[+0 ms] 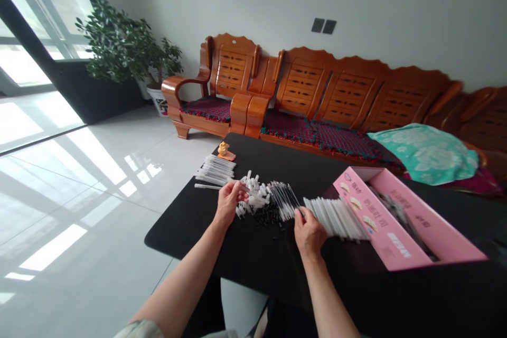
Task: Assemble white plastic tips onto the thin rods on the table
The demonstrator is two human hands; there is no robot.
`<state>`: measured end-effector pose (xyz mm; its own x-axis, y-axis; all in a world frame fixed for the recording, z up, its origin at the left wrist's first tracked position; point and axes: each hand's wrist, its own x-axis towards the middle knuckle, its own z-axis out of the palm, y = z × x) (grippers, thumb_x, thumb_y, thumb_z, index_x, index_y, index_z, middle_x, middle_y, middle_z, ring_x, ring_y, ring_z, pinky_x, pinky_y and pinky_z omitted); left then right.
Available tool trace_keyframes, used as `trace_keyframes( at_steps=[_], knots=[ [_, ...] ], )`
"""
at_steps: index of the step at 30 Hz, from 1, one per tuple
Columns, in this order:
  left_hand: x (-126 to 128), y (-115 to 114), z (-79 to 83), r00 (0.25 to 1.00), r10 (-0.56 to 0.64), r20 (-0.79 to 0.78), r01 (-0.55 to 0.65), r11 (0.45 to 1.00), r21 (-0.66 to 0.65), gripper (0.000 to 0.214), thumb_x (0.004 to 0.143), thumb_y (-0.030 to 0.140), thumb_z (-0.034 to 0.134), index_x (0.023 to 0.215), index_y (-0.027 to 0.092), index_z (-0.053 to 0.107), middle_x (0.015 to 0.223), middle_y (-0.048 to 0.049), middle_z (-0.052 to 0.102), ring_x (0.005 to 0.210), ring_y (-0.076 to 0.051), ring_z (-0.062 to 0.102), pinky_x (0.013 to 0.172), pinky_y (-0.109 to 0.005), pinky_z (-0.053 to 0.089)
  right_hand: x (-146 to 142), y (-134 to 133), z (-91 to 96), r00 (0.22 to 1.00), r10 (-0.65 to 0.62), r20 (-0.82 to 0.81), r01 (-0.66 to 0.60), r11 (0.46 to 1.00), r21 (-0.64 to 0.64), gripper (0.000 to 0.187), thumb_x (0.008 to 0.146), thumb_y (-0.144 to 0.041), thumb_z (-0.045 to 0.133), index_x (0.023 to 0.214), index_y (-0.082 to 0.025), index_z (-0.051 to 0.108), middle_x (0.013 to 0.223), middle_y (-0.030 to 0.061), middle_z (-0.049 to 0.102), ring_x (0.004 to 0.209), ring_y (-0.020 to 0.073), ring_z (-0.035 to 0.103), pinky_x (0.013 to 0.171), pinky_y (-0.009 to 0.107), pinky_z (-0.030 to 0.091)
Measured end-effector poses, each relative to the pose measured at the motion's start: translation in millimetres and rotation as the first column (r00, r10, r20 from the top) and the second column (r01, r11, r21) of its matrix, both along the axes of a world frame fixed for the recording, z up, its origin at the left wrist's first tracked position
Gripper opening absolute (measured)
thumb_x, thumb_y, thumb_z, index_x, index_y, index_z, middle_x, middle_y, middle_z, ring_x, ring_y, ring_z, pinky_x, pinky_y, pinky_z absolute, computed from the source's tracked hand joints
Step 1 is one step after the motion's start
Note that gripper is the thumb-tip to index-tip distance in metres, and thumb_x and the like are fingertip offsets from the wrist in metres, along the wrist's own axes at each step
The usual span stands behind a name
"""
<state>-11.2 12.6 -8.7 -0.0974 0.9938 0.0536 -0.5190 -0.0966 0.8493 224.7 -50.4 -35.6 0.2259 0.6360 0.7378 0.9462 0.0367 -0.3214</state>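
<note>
My left hand [229, 202] is closed in a pinch on a thin white pen part beside a heap of small white caps [253, 198]. My right hand [309, 232] rests curled at the near end of a row of white tubes [336, 216], fingers on a thin refill from the pile of clear refills [283, 198]. Small black pieces [267, 218] lie scattered between the hands. A stack of assembled white pens [216, 170] lies further left on the black table [245, 259].
An open pink cardboard box [396, 232] stands to the right on the table. A small orange figure [225, 150] sits near the far corner. Wooden sofas [317, 95], a teal cloth [428, 152] and a potted plant [122, 45] stand behind; glossy tiled floor lies left.
</note>
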Motion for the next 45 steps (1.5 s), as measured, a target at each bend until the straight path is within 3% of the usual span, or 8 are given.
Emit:
trace_keyframes(
  at_steps=[8, 17, 22, 26, 29, 32, 38, 45],
  knots=[
    [16, -22, 11.6, 0.884, -0.448, -0.132, 0.457, 0.889, 0.041, 0.038, 0.076, 0.048, 0.074, 0.088, 0.013, 0.072, 0.080, -0.0098, 0.069, 0.066, -0.019, 0.066, 0.059, -0.029, 0.054, -37, -6, 11.8, 0.861, 0.489, 0.137, -0.489, 0.871, -0.041, 0.024, 0.097, -0.027, 0.050, 0.109, -0.013, 0.064, 0.084, 0.0099, 0.069, 0.080, 0.0209, 0.065, 0.077, 0.033, 0.050],
    [9, -12, 7.1, 0.947, -0.322, -0.007, 0.322, 0.946, 0.039, 0.030, 0.074, 0.040, 0.078, 0.083, 0.013, 0.070, 0.073, -0.0042, 0.066, 0.058, -0.012, 0.058, 0.055, -0.023, 0.048, -44, -14, 33.8, 0.762, 0.579, -0.288, -0.630, 0.767, -0.123, 0.023, 0.095, -0.032, 0.050, 0.092, -0.017, 0.066, 0.077, 0.0072, 0.068, 0.070, 0.0181, 0.064, 0.067, 0.029, 0.049],
    [5, -13, 6.9, 0.906, -0.422, -0.005, 0.422, 0.906, 0.005, 0.030, 0.073, 0.039, 0.079, 0.083, 0.012, 0.071, 0.070, -0.0041, 0.064, 0.053, -0.009, 0.054, 0.052, -0.021, 0.046, -73, -18, 55.3, 0.262, 0.249, -0.932, -0.856, 0.507, -0.105, 0.042, 0.090, -0.054, 0.053, 0.093, -0.014, 0.066, 0.055, -0.0013, 0.061, 0.036, 0.0074, 0.044, 0.035, 0.018, 0.027],
    [1, -15, 7.4, 0.878, -0.477, 0.029, 0.477, 0.879, -0.008, 0.032, 0.074, 0.039, 0.079, 0.089, 0.011, 0.072, 0.065, -0.0027, 0.060, 0.048, -0.007, 0.049, 0.047, -0.018, 0.040, -88, -18, 46.1, -0.212, -0.084, -0.974, -0.896, 0.415, 0.159, 0.045, 0.082, -0.057, 0.062, 0.092, -0.013, 0.066, 0.047, -0.0054, 0.054, 0.028, 0.0039, 0.030, 0.031, 0.018, 0.020],
    [1, -16, 6.7, 0.869, -0.494, 0.033, 0.495, 0.869, 0.001, 0.032, 0.076, 0.041, 0.076, 0.085, 0.011, 0.072, 0.067, -0.0047, 0.063, 0.047, -0.006, 0.049, 0.044, -0.017, 0.036, -94, -21, 36.5, -0.361, -0.152, -0.920, -0.873, 0.403, 0.276, 0.042, 0.082, -0.054, 0.064, 0.091, -0.013, 0.067, 0.039, -0.0128, 0.034, 0.029, 0.0029, 0.016, 0.031, 0.018, 0.016],
    [3, -15, 4.2, 0.888, -0.460, -0.009, 0.460, 0.888, -0.005, 0.031, 0.077, 0.041, 0.076, 0.078, 0.010, 0.072, 0.062, -0.0042, 0.062, 0.045, -0.006, 0.047, 0.043, -0.017, 0.036, -96, -23, 35.7, -0.223, -0.085, -0.971, -0.874, 0.459, 0.161, 0.043, 0.085, -0.058, 0.058, 0.087, -0.016, 0.065, 0.042, -0.0138, 0.024, 0.033, 0.0039, 0.013, 0.033, 0.018, 0.015],
    [-2, 1, -1.0, 0.971, -0.230, 0.070, 0.231, 0.973, -0.010, 0.032, 0.072, 0.042, 0.079, 0.076, 0.011, 0.072, 0.063, -0.0020, 0.062, 0.046, -0.005, 0.046, 0.044, -0.016, 0.037, -96, -22, 40.6, 0.707, 0.387, -0.591, -0.599, 0.772, -0.211, 0.041, 0.095, -0.048, 0.043, 0.073, -0.019, 0.063, 0.056, 0.0018, 0.055, 0.051, 0.0119, 0.049, 0.050, 0.022, 0.031],
    [-9, 0, -2.4, 0.976, -0.192, -0.101, 0.198, 0.979, 0.052, 0.033, 0.080, 0.044, 0.071, 0.085, 0.011, 0.073, 0.067, -0.0023, 0.062, 0.051, -0.007, 0.049, 0.050, -0.019, 0.040, -94, -29, 30.9, 0.716, 0.359, -0.599, -0.569, 0.796, -0.204, 0.048, 0.097, -0.050, 0.035, 0.089, -0.017, 0.068, 0.063, 0.0035, 0.064, 0.056, 0.0149, 0.056, 0.052, 0.023, 0.038]
  ],
)
